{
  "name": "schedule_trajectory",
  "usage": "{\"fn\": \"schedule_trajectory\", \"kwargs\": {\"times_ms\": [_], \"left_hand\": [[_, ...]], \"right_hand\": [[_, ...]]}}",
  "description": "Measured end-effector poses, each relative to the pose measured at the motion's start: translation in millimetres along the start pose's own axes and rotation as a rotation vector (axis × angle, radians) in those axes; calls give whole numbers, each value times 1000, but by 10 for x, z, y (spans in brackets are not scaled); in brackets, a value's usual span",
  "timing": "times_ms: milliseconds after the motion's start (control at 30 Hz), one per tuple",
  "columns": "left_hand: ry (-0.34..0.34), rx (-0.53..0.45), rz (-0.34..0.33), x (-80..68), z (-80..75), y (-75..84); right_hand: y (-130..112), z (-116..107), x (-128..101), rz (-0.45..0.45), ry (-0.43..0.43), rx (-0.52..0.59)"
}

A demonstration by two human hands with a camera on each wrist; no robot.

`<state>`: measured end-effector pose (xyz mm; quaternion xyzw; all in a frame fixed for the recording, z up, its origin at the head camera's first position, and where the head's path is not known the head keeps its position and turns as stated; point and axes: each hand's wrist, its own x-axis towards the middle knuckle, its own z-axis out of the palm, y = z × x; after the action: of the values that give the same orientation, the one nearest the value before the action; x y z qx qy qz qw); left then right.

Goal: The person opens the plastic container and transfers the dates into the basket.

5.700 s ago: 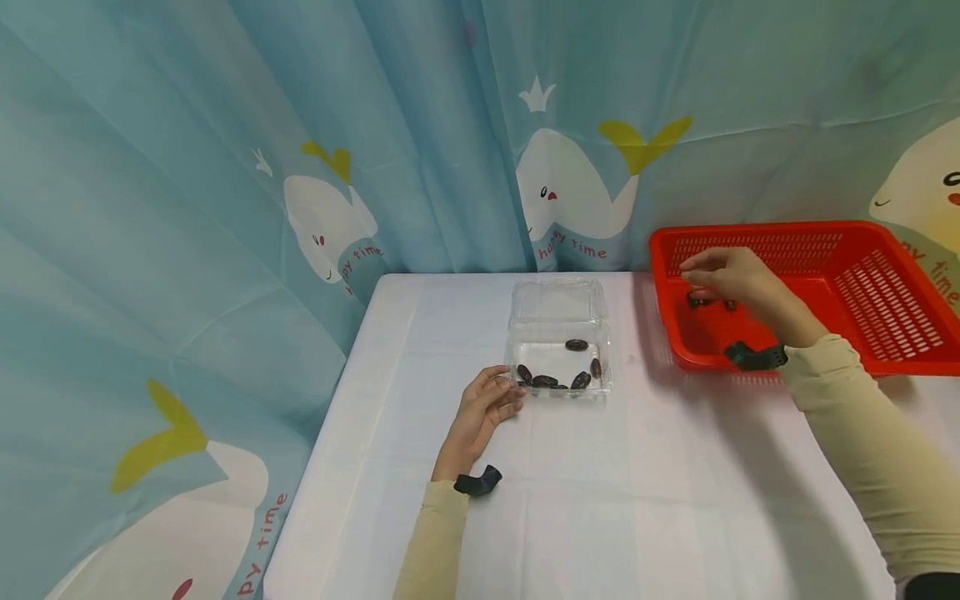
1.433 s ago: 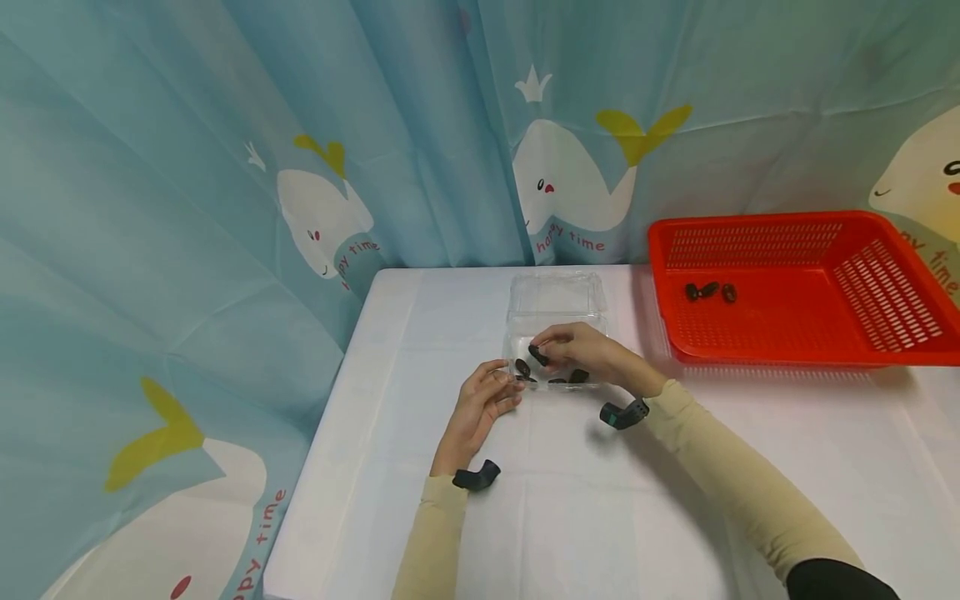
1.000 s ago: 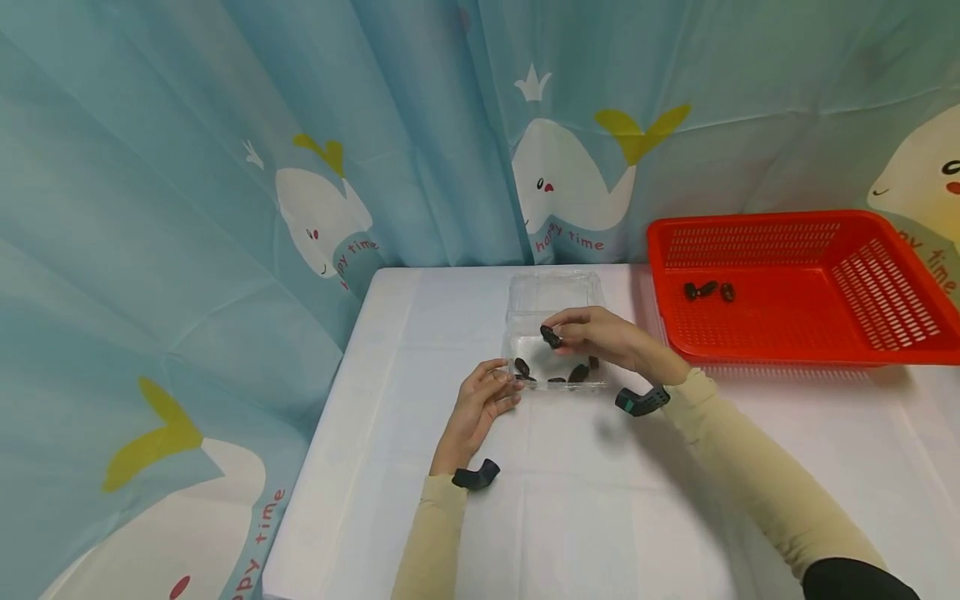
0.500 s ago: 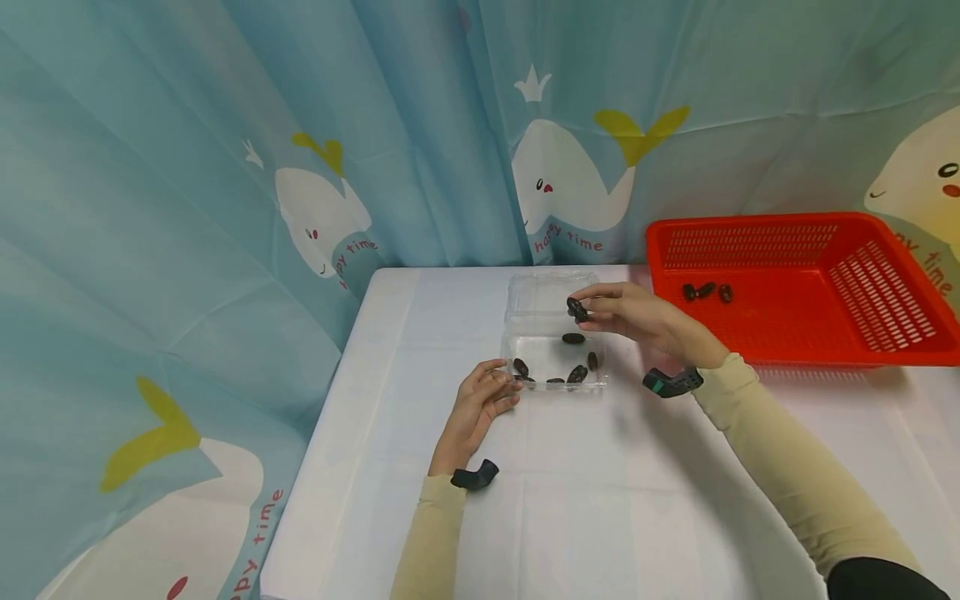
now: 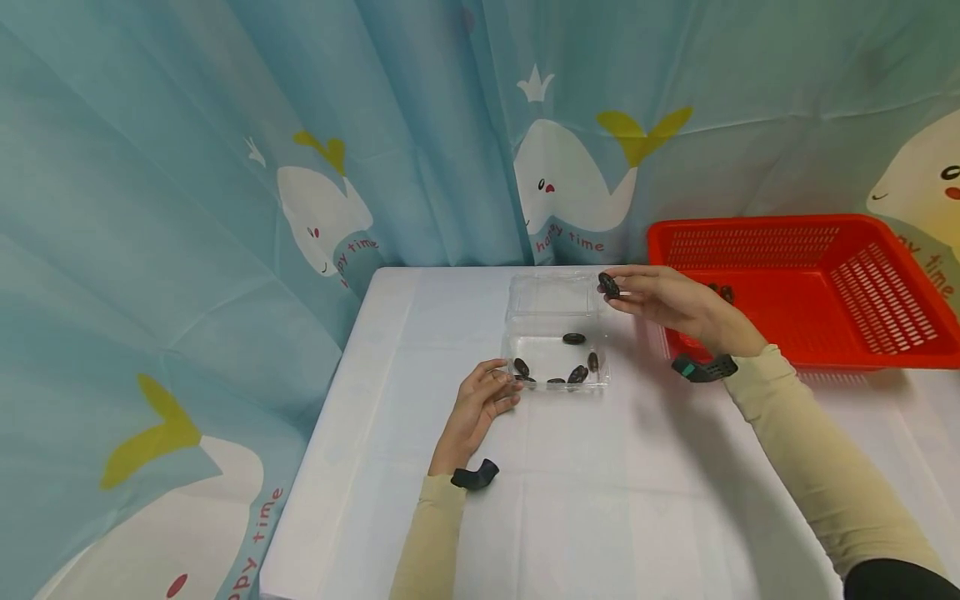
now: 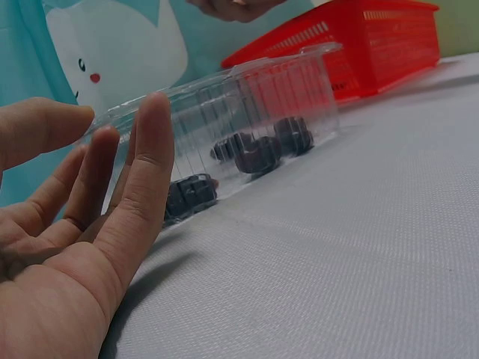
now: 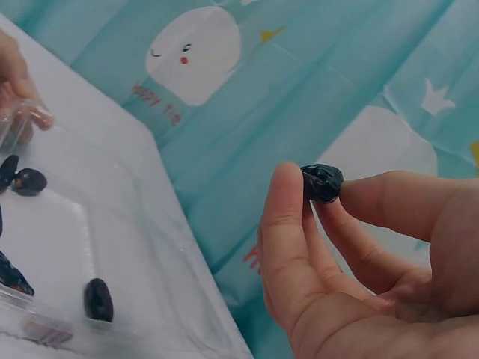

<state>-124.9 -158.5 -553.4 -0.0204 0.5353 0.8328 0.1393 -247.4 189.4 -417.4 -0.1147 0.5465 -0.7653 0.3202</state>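
Observation:
My right hand (image 5: 675,302) pinches a dark, wrinkled date (image 7: 323,183) between thumb and fingertips, raised between the plastic box and the red basket. My left hand (image 5: 474,410) holds the near left corner of the clear plastic box (image 5: 551,350), thumb at the rim and fingers along the wall in the left wrist view. Several dates lie in the box: one (image 5: 573,338) toward the back, one (image 5: 592,362) at the right, others along the front. The box's clear lid (image 5: 553,294) is folded back flat. Some fingertips of the left hand are hidden behind others.
A red slotted basket (image 5: 870,358) stands on the right of the white-covered table (image 5: 570,500). Dates (image 5: 727,293) show inside it, partly hidden by my right hand. A blue whale-print curtain (image 5: 420,150) hangs behind and at the left.
My right hand was over the basket, then took a date from the box. It has since lifted the date up and to the right. The left hand stays at the box corner.

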Motion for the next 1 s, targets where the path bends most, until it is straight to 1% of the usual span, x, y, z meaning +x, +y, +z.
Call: {"fn": "schedule_trajectory", "kwargs": {"times_ms": [67,100,167,200,233,267,300,333,367,400,433,500,600,667,733,867,933,1000], "left_hand": [[-1,-2,0,0,-2,-1],[0,-4,0,1,-3,-1],[-1,-6,0,-1,-4,0],[-1,-7,-1,-2,-4,1],[-1,-7,-1,-3,-3,3],[0,-8,-2,-4,-2,4],[0,-8,-2,-6,-2,5],[1,-6,-2,-7,-1,6],[2,-5,-2,-8,-1,7],[1,0,-1,-7,-3,5],[1,3,-2,-7,-5,4],[1,8,-2,-7,-9,2],[-1,8,-3,-8,-16,-1],[-3,5,-2,-9,-16,0],[-7,5,0,-5,-19,-2],[-14,-2,8,4,-17,-6],[-16,-4,11,7,-14,-5],[-16,-8,12,9,-14,-4]], "right_hand": [[3,-81,-45,-61,-74,33],[16,-134,-70,-128,-145,10],[35,-229,-118,-213,-257,51],[50,-279,-144,-286,-322,16],[63,-324,-175,-377,-351,-111],[72,-360,-202,-459,-351,-250],[76,-392,-231,-530,-312,-413],[72,-414,-259,-554,-247,-553],[75,-442,-285,-607,-177,-720],[76,-465,-311,-637,-117,-827],[70,-484,-332,-623,-67,-900],[61,-529,-353,-584,-79,-807],[56,-606,-370,-582,-144,-629],[55,-665,-386,-594,-170,-574],[50,-723,-414,-588,-160,-569],[42,-842,-495,-526,-111,-611],[40,-899,-539,-496,-71,-668],[43,-957,-568,-478,-65,-675]]}}
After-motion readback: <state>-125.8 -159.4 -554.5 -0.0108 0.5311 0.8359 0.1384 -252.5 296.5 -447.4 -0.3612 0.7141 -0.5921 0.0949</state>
